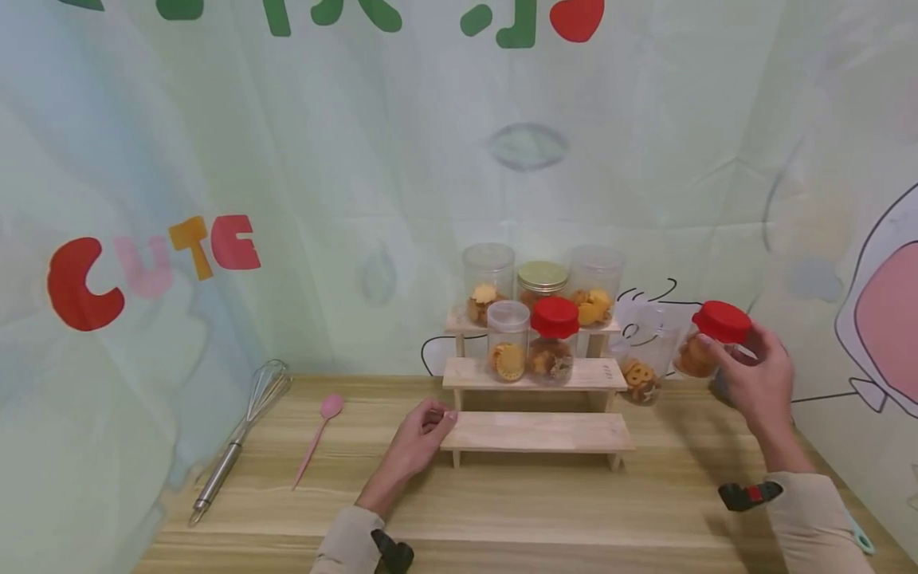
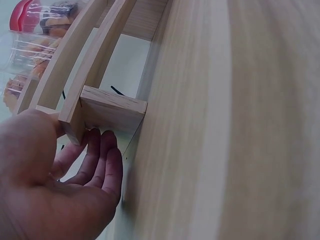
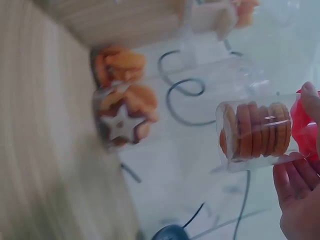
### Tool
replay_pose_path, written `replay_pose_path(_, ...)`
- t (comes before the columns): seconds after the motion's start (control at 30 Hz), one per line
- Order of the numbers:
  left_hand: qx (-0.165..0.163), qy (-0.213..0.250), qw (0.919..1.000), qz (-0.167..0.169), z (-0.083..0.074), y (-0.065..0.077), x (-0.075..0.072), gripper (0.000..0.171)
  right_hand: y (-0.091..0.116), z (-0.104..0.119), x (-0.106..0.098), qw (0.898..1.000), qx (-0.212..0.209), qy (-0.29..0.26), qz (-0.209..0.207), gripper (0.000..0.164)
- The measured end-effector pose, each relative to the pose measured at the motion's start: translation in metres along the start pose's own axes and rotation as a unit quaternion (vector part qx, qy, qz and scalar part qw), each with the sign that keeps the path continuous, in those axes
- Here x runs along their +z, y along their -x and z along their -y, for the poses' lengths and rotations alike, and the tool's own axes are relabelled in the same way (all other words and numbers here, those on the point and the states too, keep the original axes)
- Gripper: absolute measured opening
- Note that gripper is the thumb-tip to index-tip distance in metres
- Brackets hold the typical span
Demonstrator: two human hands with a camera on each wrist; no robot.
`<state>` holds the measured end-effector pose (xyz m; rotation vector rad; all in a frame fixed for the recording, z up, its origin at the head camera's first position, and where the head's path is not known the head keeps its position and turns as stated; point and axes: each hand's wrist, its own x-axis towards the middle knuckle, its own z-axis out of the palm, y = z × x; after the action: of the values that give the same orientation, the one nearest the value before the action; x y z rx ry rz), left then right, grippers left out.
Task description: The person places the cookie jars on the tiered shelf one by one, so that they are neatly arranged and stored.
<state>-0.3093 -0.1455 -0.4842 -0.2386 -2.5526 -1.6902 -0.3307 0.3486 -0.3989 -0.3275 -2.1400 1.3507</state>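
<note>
Pale green printed cloth (image 1: 402,175) hangs behind and at both sides, with the four letters of CUTE at the left of the frame. Wood-grain table (image 1: 559,518) fills the bottom; its back edge meets the cloth below mid-frame, and its surface stretches wide between the utensils at left and the left hand, and forward from the rack to the lower edge.

One three-tier wooden rack (image 1: 534,430) stands right of centre, its steps rising toward the cloth. Two hands flank it: the left hand (image 1: 416,437) has its fingers curled about the left end of the lowest tier; the right hand (image 1: 760,379), at right, pinches the lid of a red-lidded cookie jar (image 1: 694,357), tilted and raised off the table.

At least seven jars show. Three stand on the top tier: two clear-topped, with a gold-lidded jar (image 1: 543,279) between. Two share the middle tier, a clear cookie jar (image 1: 508,347) left of a second red-lidded jar (image 1: 552,351). A pretzel-cookie jar (image 1: 643,379) stands on the table, between rack and raised jar.

One balloon whisk (image 1: 240,442) and one pink spoon (image 1: 320,434) lie apart at lower left.
</note>
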Motion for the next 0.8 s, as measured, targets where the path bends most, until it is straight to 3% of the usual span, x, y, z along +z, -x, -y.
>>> replay_pose_path(0.27, -0.007, -0.001, 1.0, 0.0, 0.001, 0.002, -0.001, 0.028, 0.015, 0.034, -0.001, 0.996, -0.064, -0.053, 0.016, 0.067)
replay_pose_path(0.57, -0.002, -0.001, 1.0, 0.004, 0.0, 0.003, -0.001, 0.031, 0.044, 0.065, 0.018, 0.984, -0.167, -0.049, 0.037, 0.067)
replay_pose_path(0.8, -0.01, 0.01, 0.9999, 0.0, 0.001, 0.002, 0.0, 0.027, 0.06, 0.079, 0.042, 0.979, -0.184, -0.046, 0.068, 0.069)
